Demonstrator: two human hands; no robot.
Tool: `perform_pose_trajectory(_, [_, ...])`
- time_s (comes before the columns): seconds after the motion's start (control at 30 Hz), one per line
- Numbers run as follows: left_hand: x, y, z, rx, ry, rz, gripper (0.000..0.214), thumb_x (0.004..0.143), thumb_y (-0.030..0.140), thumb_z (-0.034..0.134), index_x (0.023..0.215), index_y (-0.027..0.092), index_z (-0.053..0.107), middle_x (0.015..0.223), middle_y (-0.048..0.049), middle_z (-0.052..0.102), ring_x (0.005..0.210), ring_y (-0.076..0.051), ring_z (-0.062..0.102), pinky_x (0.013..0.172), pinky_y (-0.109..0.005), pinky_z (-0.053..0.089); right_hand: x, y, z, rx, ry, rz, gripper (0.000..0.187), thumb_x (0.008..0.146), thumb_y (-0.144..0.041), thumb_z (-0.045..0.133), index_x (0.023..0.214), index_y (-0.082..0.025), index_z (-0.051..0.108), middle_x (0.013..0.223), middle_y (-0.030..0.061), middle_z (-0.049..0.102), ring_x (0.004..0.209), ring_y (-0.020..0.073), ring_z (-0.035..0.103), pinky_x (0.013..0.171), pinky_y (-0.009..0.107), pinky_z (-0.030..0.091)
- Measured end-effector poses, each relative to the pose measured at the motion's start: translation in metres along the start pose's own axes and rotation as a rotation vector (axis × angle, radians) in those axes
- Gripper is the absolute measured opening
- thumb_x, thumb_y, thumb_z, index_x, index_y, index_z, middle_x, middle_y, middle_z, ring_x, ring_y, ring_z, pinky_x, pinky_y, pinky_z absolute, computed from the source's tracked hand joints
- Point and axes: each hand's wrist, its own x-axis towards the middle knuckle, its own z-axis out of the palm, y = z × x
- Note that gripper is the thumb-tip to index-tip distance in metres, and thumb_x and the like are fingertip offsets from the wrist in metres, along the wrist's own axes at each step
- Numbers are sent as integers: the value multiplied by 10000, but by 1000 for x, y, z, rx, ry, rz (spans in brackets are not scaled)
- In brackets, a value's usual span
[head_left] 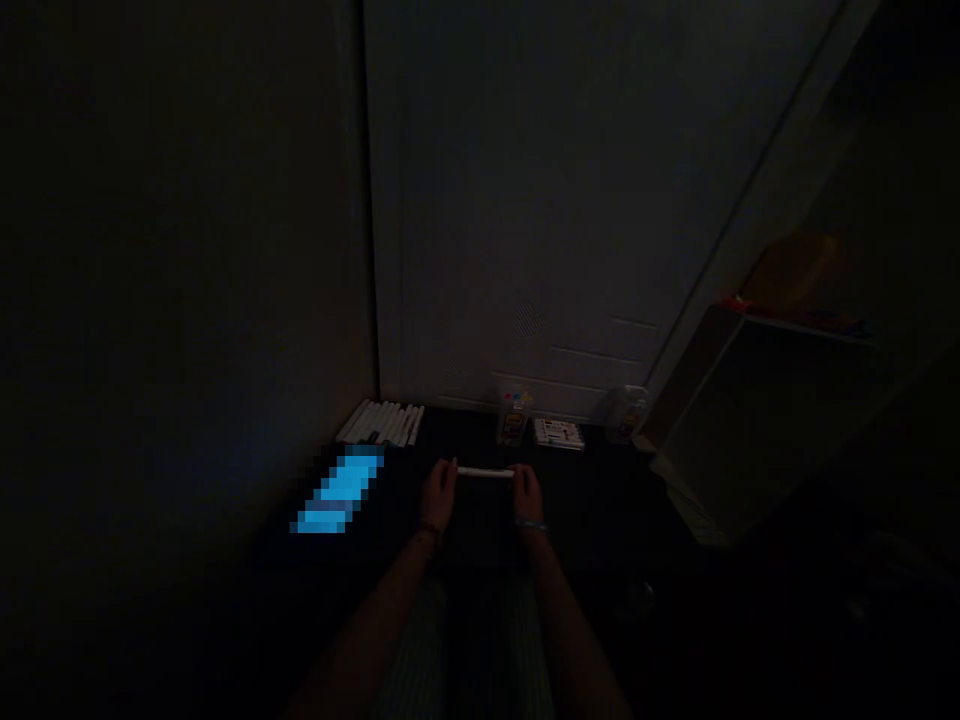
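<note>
A slim white marker [485, 472] lies level between my hands, just above the dark tabletop. My left hand [439, 492] pinches its left end, and my right hand [526, 490] has hold of the right end. Behind my left hand, several white markers [386, 422] rest side by side in a row. Beyond my right hand stands a clear plastic container [514, 418] with a label and coloured spots near its top. Beside it is a low set of white markers [559, 433] lying flat. Dim light hides the finer detail of my fingers.
A blurred, bright blue screen [341, 490] lies on the left of the dark table [600, 500]. Another clear container [628, 412] stands at the back right. A pale wall [517, 200] rises behind the table, and a shelf unit [750, 400] with coloured items stands to the right.
</note>
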Motion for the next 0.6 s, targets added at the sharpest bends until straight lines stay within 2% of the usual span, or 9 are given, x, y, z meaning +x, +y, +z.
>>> perform_pose_trajectory(0.13, [1,-4,2,4,-22,28,329,770,495,386,784,196,524,671,26,534,620,-117,484,590,-220,364,-1,-2,-1,-3,-2,-39,313,817,-431,342,857,-206,556,750,-2,562,679,125,500,651,222,379])
perform_pose_trajectory(0.37, [0,-4,2,-12,-40,22,315,767,477,396,798,195,532,621,33,518,576,-111,477,566,-218,371,-3,-5,-2,3,-5,-66,300,831,-409,316,856,-215,543,721,-12,544,663,122,492,653,221,373])
perform_pose_trajectory(0.6, [0,0,1,-12,-18,21,306,764,475,408,789,201,542,676,22,555,629,-121,499,606,-224,377,-1,-1,-1,-7,-4,-34,301,823,-412,326,864,-215,550,695,-16,536,640,123,487,619,217,373])
